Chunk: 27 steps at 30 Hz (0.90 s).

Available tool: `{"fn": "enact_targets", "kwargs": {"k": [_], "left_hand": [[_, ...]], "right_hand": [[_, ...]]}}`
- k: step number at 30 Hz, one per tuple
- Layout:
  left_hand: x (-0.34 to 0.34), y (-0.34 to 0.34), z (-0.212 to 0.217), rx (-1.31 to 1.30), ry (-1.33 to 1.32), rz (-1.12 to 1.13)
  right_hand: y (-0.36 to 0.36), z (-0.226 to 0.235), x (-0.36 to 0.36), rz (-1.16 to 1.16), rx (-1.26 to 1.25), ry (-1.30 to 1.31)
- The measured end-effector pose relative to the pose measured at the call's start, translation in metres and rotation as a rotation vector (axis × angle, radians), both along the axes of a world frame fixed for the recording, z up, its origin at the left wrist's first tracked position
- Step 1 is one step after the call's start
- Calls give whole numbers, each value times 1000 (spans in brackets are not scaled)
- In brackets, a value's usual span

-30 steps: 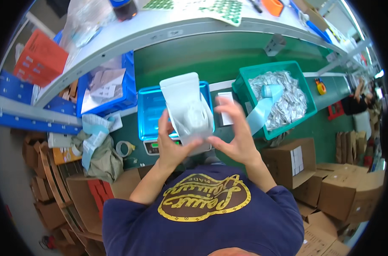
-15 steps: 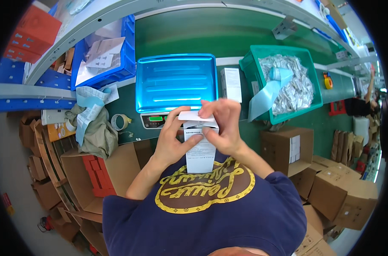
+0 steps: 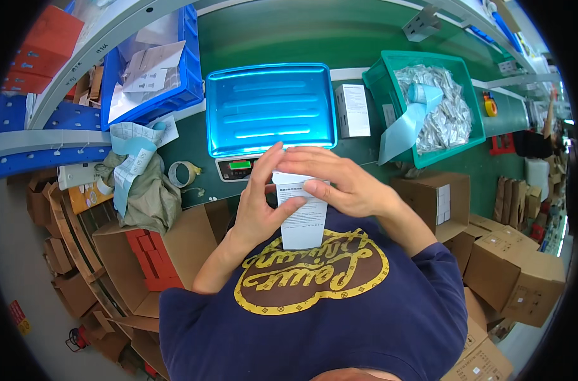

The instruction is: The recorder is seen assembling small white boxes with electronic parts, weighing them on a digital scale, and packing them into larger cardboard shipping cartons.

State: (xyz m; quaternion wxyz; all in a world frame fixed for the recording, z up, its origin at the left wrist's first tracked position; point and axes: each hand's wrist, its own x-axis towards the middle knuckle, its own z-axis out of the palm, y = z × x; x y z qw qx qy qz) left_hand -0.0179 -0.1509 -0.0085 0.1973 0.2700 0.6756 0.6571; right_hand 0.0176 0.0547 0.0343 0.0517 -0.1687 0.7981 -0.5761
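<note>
A small white carton (image 3: 303, 222) with printed text stands against my chest, gripped from both sides. My left hand (image 3: 261, 200) wraps its left side, the thumb pressed on the printed front. From the right, my right hand (image 3: 333, 181) lies over the carton's top end with its thumb on the front face. The fingers cover most of the top flap, so I cannot see whether it is fully tucked in. Just beyond the hands is a scale with a shiny blue metal pan (image 3: 271, 111). A second white carton (image 3: 353, 111) stands to the right of the pan.
A green bin (image 3: 476, 136) of silvery packets, with a light-blue strip over its edge, stands at the right. At the left are a blue bin (image 3: 190, 70), a tape roll (image 3: 182, 173) and a cloth bag (image 3: 150, 200). Open cardboard boxes (image 3: 120, 267) flank me.
The carton's raised top flap has gone down under my right hand, which now lies flatter across the top. My view has shifted slightly.
</note>
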Motion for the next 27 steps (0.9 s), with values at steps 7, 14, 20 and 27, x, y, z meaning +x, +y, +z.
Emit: {"fn": "enact_targets", "kwargs": {"k": [7,14,20,27], "left_hand": [[-25,1,-13,-122,334,-44],[-220,-6,-99,-271,-3,-8],[-266,29,-139,-703,351,250],[-257,98,-90,-796,624,433]], "right_hand": [[-12,-29,4,-282,-49,103],[110,-88,-54,-945,-67,156],[350,-165,-45,-1118,491,-159],[433,-173,-64,-682,1115,-340]]}}
